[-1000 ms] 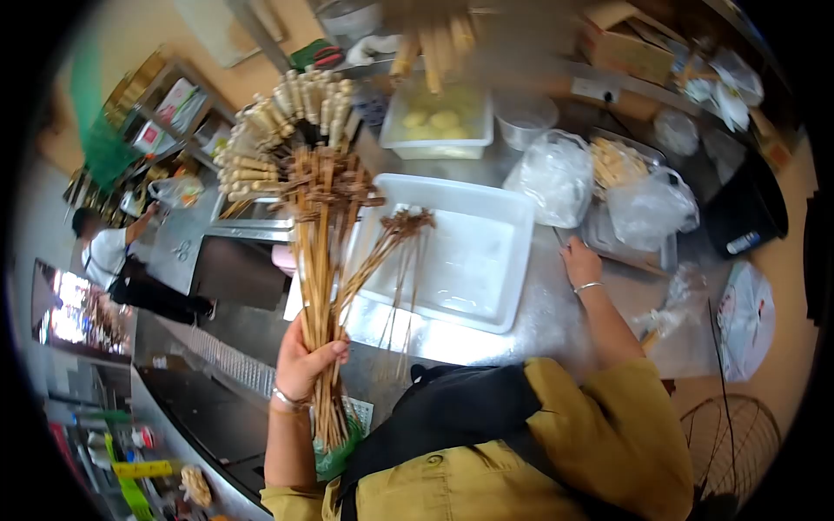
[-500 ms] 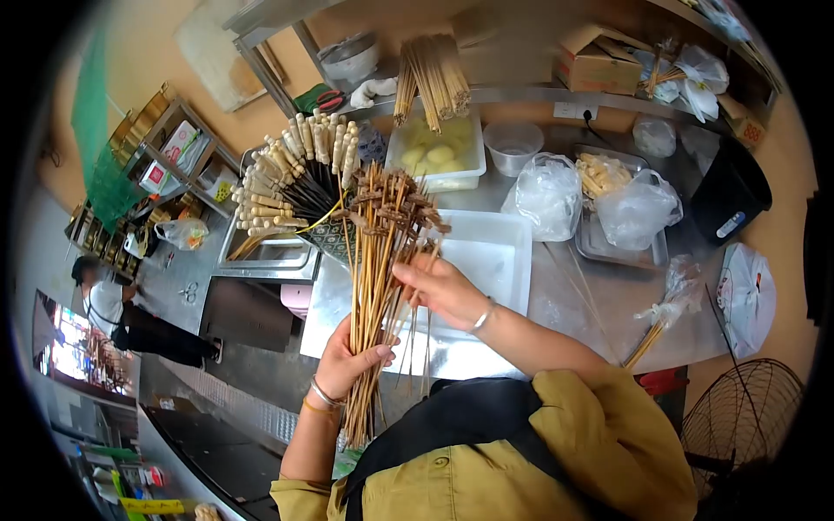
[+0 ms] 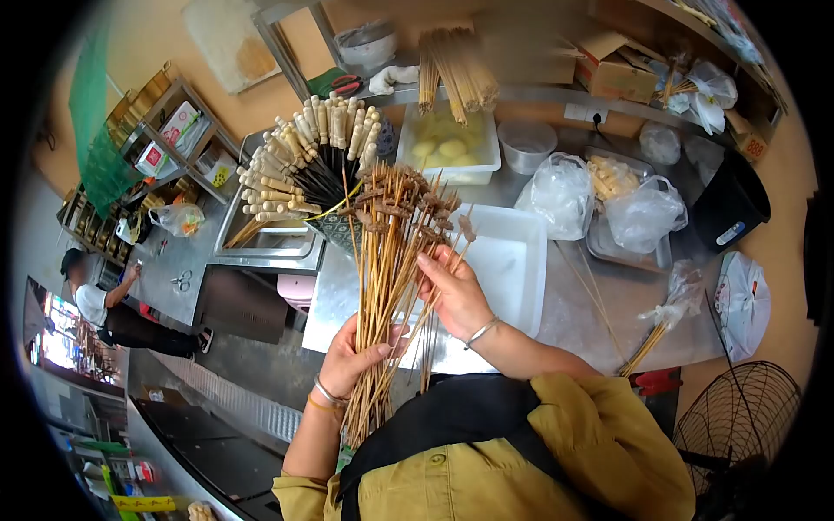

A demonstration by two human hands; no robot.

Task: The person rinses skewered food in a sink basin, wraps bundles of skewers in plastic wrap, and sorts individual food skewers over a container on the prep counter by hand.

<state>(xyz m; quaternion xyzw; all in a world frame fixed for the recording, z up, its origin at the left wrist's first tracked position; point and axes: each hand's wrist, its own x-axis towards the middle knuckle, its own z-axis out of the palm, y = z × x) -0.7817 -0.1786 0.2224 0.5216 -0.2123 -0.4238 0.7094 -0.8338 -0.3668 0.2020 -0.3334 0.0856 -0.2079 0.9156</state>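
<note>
My left hand [image 3: 347,358] is wrapped round the lower part of a thick bundle of bamboo skewers [image 3: 372,286], which stands nearly upright in front of me. Small brown pieces of meat [image 3: 395,204] cluster at the skewers' upper ends. At the bundle's right side, my right hand [image 3: 459,300] is closed with thumb and fingers on a few meat skewers that fan outward. Beneath and right of that hand lies a white plastic tray [image 3: 539,269]. Just behind the bundle, wooden-handled skewers [image 3: 317,143] stick out of a patterned holder [image 3: 334,227].
A plastic tub [image 3: 493,161] holds pale yellow round pieces in liquid. Plastic bags [image 3: 556,198], a clear bowl [image 3: 527,143] and a black bin [image 3: 734,200] stand along the counter. Bare skewers [image 3: 460,69] lie on the shelf. A person [image 3: 95,304] stands at the far left; a wire fan [image 3: 743,417] is at right.
My right hand has risen slightly and spread several skewers outward to the right of the bundle. My left hand keeps its hold. The person at left has raised a hand.
</note>
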